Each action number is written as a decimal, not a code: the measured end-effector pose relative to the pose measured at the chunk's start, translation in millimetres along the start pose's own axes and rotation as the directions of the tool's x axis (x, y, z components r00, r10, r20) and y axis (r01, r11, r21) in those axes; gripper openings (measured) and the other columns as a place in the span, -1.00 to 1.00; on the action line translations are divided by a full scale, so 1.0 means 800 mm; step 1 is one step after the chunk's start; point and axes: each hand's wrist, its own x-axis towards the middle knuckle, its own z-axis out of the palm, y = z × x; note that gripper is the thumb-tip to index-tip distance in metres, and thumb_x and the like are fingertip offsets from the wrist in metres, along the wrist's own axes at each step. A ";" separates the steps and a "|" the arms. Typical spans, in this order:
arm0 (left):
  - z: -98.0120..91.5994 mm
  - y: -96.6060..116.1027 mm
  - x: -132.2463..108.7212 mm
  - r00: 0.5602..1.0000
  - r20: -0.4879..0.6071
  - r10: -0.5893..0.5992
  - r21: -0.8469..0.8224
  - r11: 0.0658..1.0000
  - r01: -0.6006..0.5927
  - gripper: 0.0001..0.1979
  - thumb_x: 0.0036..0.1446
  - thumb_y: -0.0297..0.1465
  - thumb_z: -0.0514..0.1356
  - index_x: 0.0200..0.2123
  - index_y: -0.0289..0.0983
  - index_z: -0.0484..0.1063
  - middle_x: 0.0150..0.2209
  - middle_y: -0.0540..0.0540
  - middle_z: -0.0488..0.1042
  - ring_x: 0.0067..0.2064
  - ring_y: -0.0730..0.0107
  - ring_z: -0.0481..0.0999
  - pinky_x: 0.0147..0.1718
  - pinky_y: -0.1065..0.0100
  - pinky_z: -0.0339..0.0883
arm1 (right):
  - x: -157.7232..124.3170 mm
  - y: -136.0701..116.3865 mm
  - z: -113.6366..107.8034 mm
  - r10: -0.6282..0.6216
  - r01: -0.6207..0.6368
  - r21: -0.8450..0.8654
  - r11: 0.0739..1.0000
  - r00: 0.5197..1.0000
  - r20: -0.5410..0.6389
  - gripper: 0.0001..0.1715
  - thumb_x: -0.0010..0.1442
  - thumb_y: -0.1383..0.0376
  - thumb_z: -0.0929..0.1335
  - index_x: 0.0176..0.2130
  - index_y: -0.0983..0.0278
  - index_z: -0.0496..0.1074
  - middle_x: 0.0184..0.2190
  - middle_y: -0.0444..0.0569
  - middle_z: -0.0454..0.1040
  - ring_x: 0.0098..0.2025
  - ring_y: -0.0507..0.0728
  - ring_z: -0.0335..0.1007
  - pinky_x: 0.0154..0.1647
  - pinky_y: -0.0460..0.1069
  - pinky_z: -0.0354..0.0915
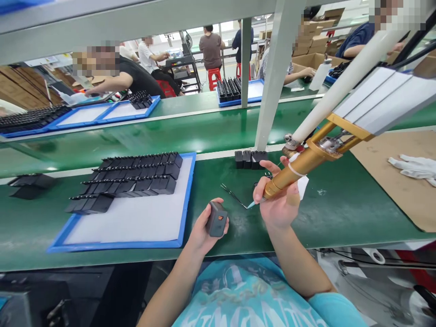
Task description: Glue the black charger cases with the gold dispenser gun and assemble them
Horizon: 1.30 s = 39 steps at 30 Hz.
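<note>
My left hand (199,234) is closed around a small black plastic case (215,222), held above the green bench; a slot with orange strips shows on its face. My right hand (281,211) grips a gold-coloured tubular dispensing tool (296,171) with a pale blue tapered tip. That tip is to the right of the case and apart from it. A pair of tweezers (233,195) lies on the bench between my hands. To the left, rows of similar black cases (136,175) sit in a blue-rimmed tray (188,204).
More black cases (250,160) stand behind my right hand, and others (30,185) at far left. A grey post (270,77) rises at the bench's back. At right, a white glove (413,165) lies on cardboard (381,168). Co-workers sit beyond, near further blue trays (153,106).
</note>
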 end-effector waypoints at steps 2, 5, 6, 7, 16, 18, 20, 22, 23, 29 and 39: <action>0.005 0.000 -0.004 0.997 0.070 0.023 -0.072 0.997 -0.018 -0.59 0.19 -0.07 0.19 -0.04 -0.20 0.30 -0.46 0.00 0.46 -0.56 0.45 0.48 -0.62 0.51 0.23 | 0.000 0.000 0.000 0.001 -0.001 0.003 1.000 1.000 -0.001 -0.56 0.22 -0.06 0.24 0.02 0.07 0.27 -0.04 -0.04 0.45 -0.65 -0.06 0.30 -0.75 -0.10 0.19; 0.009 0.002 -0.007 0.985 0.145 0.094 -0.102 0.992 -0.080 -0.64 0.21 -0.10 0.18 -0.05 -0.21 0.33 -0.45 0.00 0.47 -0.57 0.45 0.49 -0.62 0.51 0.27 | 0.001 -0.001 0.000 -0.010 0.010 0.004 1.000 1.000 0.007 -0.51 0.22 -0.07 0.25 0.06 0.05 0.25 -0.02 -0.03 0.46 -0.65 -0.05 0.31 -0.75 -0.09 0.18; 0.009 0.003 -0.007 0.980 0.162 0.118 -0.097 0.990 -0.103 -0.65 0.22 -0.11 0.17 -0.06 -0.21 0.33 -0.45 0.00 0.47 -0.57 0.44 0.50 -0.62 0.50 0.28 | 0.002 -0.001 0.001 -0.011 0.011 0.000 1.000 1.000 0.007 -0.50 0.21 -0.08 0.25 0.07 0.05 0.24 -0.01 -0.02 0.45 -0.65 -0.05 0.32 -0.75 -0.09 0.18; 0.010 0.004 -0.008 0.975 0.177 0.138 -0.086 0.989 -0.124 -0.66 0.23 -0.12 0.16 -0.06 -0.21 0.33 -0.44 -0.01 0.47 -0.56 0.43 0.50 -0.61 0.50 0.30 | 0.002 -0.002 0.001 -0.011 0.011 -0.005 1.000 1.000 0.004 -0.49 0.20 -0.08 0.26 0.07 0.04 0.24 0.00 -0.02 0.45 -0.65 -0.05 0.32 -0.75 -0.08 0.18; 0.001 0.007 -0.012 0.932 0.238 0.274 0.029 0.957 -0.289 -0.72 0.30 -0.17 0.09 -0.02 -0.18 0.28 -0.41 -0.01 0.48 -0.48 0.39 0.55 -0.54 0.47 0.37 | 0.004 -0.003 0.000 -0.022 0.022 -0.004 1.000 1.000 -0.010 -0.55 0.20 -0.05 0.26 0.02 0.05 0.29 0.00 -0.03 0.46 -0.65 -0.05 0.31 -0.74 -0.07 0.21; -0.002 0.007 -0.012 0.934 0.230 0.274 0.069 0.953 -0.296 -0.70 0.29 -0.15 0.10 -0.02 -0.17 0.27 -0.40 -0.01 0.47 -0.48 0.39 0.54 -0.54 0.46 0.37 | 0.004 -0.003 0.000 -0.030 0.030 -0.013 0.999 0.999 -0.012 -0.54 0.19 -0.06 0.27 0.02 0.05 0.30 -0.01 -0.02 0.46 -0.66 -0.05 0.30 -0.75 -0.08 0.20; -0.005 0.007 -0.014 0.944 0.207 0.257 0.125 0.950 -0.286 -0.67 0.27 -0.11 0.12 -0.01 -0.16 0.25 -0.39 -0.01 0.46 -0.48 0.37 0.54 -0.54 0.44 0.36 | 0.004 -0.003 0.001 -0.031 0.030 -0.026 0.999 0.999 -0.021 -0.54 0.20 -0.06 0.26 0.02 0.05 0.32 -0.02 -0.03 0.46 -0.66 -0.05 0.30 -0.75 -0.08 0.19; -0.009 0.010 -0.019 0.957 0.151 0.249 0.224 0.934 -0.278 -0.63 0.24 -0.08 0.14 0.00 -0.14 0.26 -0.37 -0.01 0.45 -0.47 0.37 0.51 -0.52 0.41 0.36 | 0.004 -0.003 0.001 -0.028 0.027 -0.034 0.999 0.999 -0.027 -0.55 0.20 -0.06 0.26 0.01 0.04 0.34 -0.02 -0.04 0.47 -0.66 -0.05 0.29 -0.75 -0.08 0.19; -0.012 0.014 -0.023 0.959 0.109 0.261 0.311 0.908 -0.282 -0.61 0.22 -0.07 0.16 0.01 -0.14 0.28 -0.35 -0.02 0.44 -0.45 0.37 0.50 -0.50 0.39 0.36 | 0.004 -0.003 0.001 -0.026 0.025 -0.036 0.999 0.999 -0.031 -0.55 0.20 -0.05 0.26 0.01 0.04 0.34 -0.03 -0.04 0.48 -0.66 -0.05 0.29 -0.75 -0.08 0.19; -0.076 0.075 -0.038 0.827 -0.024 0.561 0.987 0.145 -0.069 -0.58 0.12 -0.15 0.27 0.04 -0.12 0.43 -0.22 -0.11 0.47 -0.18 0.15 0.44 -0.13 0.20 0.31 | 0.004 -0.008 0.000 0.005 -0.008 -0.024 1.000 0.996 -0.094 -0.50 0.09 -0.08 0.34 -0.03 0.06 0.40 -0.10 -0.06 0.53 -0.69 -0.01 0.29 -0.75 -0.06 0.14; -0.264 0.229 -0.075 0.641 -0.054 0.765 0.583 -0.497 0.643 -0.51 0.30 -0.18 -0.01 0.11 -0.40 0.36 -0.14 -0.37 0.51 0.04 -0.07 0.29 0.04 0.05 0.04 | 0.008 -0.003 -0.009 0.042 -0.043 -0.010 0.999 0.992 -0.120 -0.41 -0.01 -0.14 0.38 -0.05 0.05 0.43 -0.13 -0.04 0.54 -0.68 0.04 0.28 -0.71 0.01 0.16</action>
